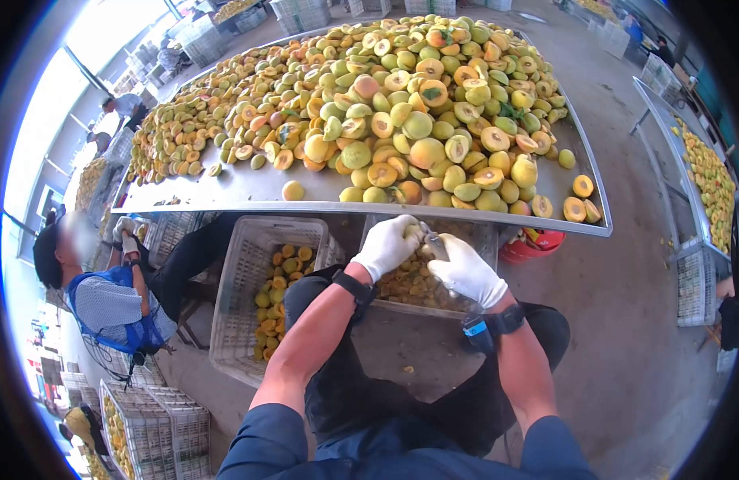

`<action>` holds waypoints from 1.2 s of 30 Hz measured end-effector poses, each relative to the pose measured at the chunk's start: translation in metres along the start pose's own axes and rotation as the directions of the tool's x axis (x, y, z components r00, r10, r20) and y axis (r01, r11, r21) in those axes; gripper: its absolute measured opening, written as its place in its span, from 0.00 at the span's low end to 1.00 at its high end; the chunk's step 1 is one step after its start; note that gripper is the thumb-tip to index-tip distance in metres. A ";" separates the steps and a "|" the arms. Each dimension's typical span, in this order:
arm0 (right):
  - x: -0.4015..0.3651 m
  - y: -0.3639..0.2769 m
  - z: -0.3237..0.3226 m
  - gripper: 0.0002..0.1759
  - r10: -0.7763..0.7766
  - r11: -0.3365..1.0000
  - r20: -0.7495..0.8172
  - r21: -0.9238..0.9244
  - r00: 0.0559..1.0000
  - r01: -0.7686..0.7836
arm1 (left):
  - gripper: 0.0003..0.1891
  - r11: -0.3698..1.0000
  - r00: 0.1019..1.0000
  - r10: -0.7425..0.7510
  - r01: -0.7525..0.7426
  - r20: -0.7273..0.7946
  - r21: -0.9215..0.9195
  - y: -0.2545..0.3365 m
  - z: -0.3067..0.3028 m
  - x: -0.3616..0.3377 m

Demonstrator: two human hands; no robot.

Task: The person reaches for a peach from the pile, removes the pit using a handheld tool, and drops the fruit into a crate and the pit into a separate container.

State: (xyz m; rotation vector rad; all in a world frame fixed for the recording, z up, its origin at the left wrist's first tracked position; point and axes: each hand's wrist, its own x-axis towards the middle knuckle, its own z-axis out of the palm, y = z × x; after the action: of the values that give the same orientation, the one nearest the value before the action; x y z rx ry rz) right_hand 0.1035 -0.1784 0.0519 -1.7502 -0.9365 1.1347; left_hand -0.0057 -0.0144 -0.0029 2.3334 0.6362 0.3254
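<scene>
Both of my hands wear white gloves and meet just below the front edge of a metal table. My left hand is closed, its fingers pinched around something too small to make out. My right hand is wrapped round a small grey metal tool, whose tip reaches my left fingers. Above them, a large heap of halved and whole yellow-green fruit covers much of the table. Beneath my hands, a crate holds cut fruit pieces.
A white crate of halved fruit stands left of my knees. A red container is under the table's right side. A seated co-worker is at the left. Another fruit table stands right, and stacked crates lower left.
</scene>
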 end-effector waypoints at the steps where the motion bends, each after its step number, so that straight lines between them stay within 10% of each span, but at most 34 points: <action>1: 0.006 0.010 0.005 0.18 -0.349 0.885 -0.187 -0.387 0.918 0.257 | 0.12 0.995 0.999 0.038 -0.037 -0.010 0.093 0.003 -0.001 -0.005; 6: 0.013 0.018 0.007 0.14 -0.322 0.875 -0.212 -0.440 0.923 0.204 | 0.21 0.943 0.967 0.200 -0.146 -0.161 0.298 0.017 -0.019 -0.031; 11: 0.015 0.001 0.016 0.13 -0.379 0.857 -0.212 -0.447 0.901 0.256 | 0.27 0.949 0.842 0.094 0.086 -0.532 0.305 0.031 -0.125 -0.062; 16: 0.023 -0.008 0.022 0.12 -0.436 0.838 -0.171 -0.436 0.884 0.329 | 0.30 0.606 0.895 -0.307 0.446 -0.324 0.659 -0.047 -0.194 -0.103; 19: 0.026 -0.007 0.024 0.11 -0.440 0.829 -0.150 -0.448 0.885 0.336 | 0.30 0.465 0.888 -0.268 0.458 -0.373 0.757 -0.074 -0.198 -0.106; 25: 0.035 0.005 0.034 0.11 -0.533 0.758 -0.118 -0.508 0.838 0.410 | 0.16 0.803 0.889 -0.239 0.407 -0.391 0.435 -0.117 -0.186 -0.012; 30: 0.036 -0.001 0.035 0.12 -0.467 0.728 -0.046 -0.587 0.883 0.354 | 0.29 0.605 0.758 -0.614 0.632 -0.222 0.483 -0.130 -0.169 0.044; 36: 0.046 0.005 0.040 0.12 -0.441 0.703 0.034 -0.608 0.897 0.369 | 0.20 0.743 0.748 -0.540 0.639 -0.385 0.199 -0.141 -0.160 0.043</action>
State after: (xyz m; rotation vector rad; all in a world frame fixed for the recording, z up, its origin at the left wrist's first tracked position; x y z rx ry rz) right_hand 0.0807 -0.1296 0.0228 -1.9190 -1.6485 0.4478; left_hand -0.0820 0.1873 0.0209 2.2246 1.6608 0.2932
